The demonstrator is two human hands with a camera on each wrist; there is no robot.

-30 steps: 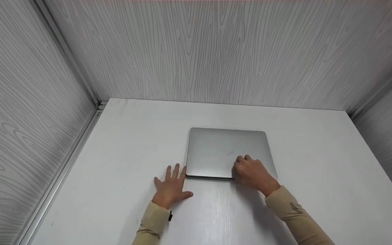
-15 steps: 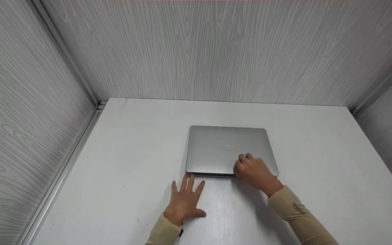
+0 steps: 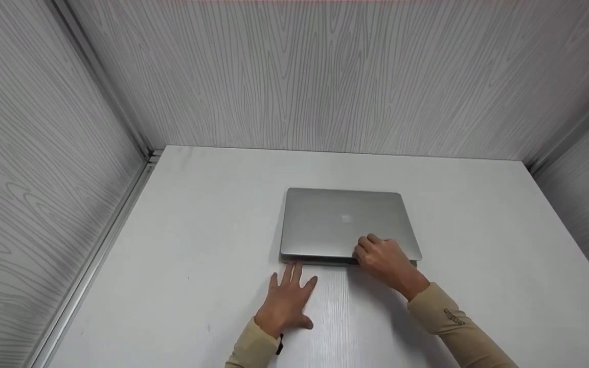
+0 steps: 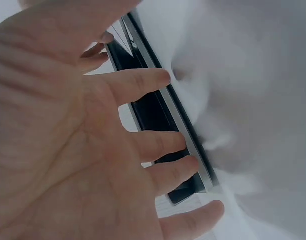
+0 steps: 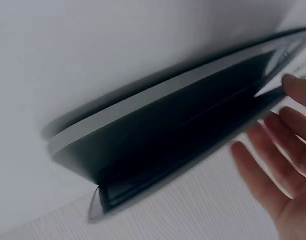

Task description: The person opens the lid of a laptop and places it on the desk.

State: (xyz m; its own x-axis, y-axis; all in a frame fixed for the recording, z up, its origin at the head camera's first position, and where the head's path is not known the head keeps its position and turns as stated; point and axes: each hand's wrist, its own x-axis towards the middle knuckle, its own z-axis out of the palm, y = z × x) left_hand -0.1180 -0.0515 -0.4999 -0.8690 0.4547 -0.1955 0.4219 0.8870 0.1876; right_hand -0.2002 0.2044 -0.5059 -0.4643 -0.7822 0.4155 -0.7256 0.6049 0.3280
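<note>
Lid (image 3: 320, 225): front edge raised higher than a second ago, dark gap above the base (image 5: 118, 110).
Right hand (image 3: 384, 260): curled, pinching the lid's front edge right of middle.
Left hand (image 3: 285, 304): fingers spread, gripping nothing, tips at the base's front edge.
Laptop (image 3: 371, 204): mid-table (image 3: 197, 214), white surface extending around.

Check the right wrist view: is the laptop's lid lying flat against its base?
No, the lid stands at an angle to the base, with a dark gap between them.
</note>
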